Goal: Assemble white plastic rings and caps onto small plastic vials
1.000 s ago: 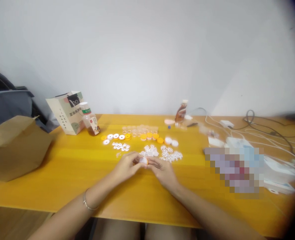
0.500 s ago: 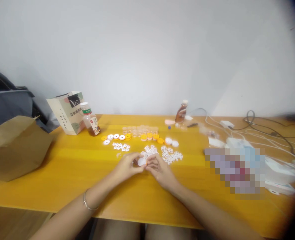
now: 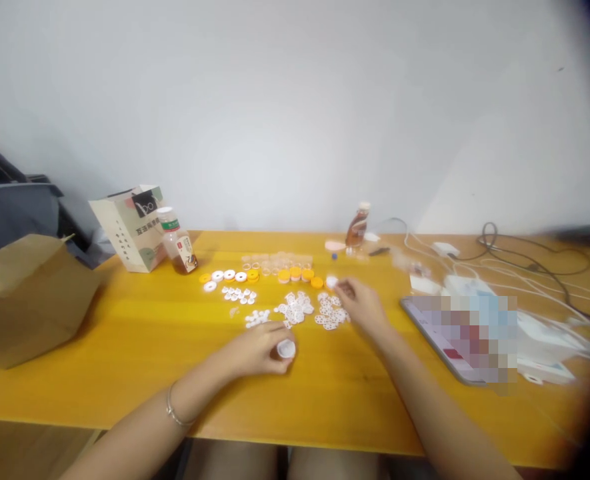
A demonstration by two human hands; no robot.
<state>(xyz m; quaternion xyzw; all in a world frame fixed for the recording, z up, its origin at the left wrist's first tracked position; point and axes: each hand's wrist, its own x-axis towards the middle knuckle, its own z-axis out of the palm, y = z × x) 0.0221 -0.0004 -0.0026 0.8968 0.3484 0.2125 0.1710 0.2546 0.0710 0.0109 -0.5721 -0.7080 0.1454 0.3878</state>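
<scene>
My left hand (image 3: 265, 348) is closed around a small white round cup (image 3: 285, 349), its open side facing up, just above the near part of the table. Farther out, my right hand (image 3: 362, 305) has its fingers curled at the right end of a row of caps. The fingertips lie against or beside a white round cap (image 3: 331, 282); what is between them is hidden. Left of it are orange caps (image 3: 295, 273). Between the hands lie a pile of white perforated discs (image 3: 295, 308), more white discs (image 3: 331, 313) and small white pieces (image 3: 258, 318).
White and orange rings (image 3: 229, 275), small white parts (image 3: 239, 295) and clear rings (image 3: 275, 261) lie farther back. Two drink bottles stand behind, one by a paper bag (image 3: 129, 230). A brown bag (image 3: 29, 300) is left. A tablet (image 3: 439, 343) and cables (image 3: 519, 257) are right.
My hands have parted. The right hand has moved right and away from me to the row of caps. The left hand, still holding the white cup, has come slightly nearer, uncovering small white pieces.
</scene>
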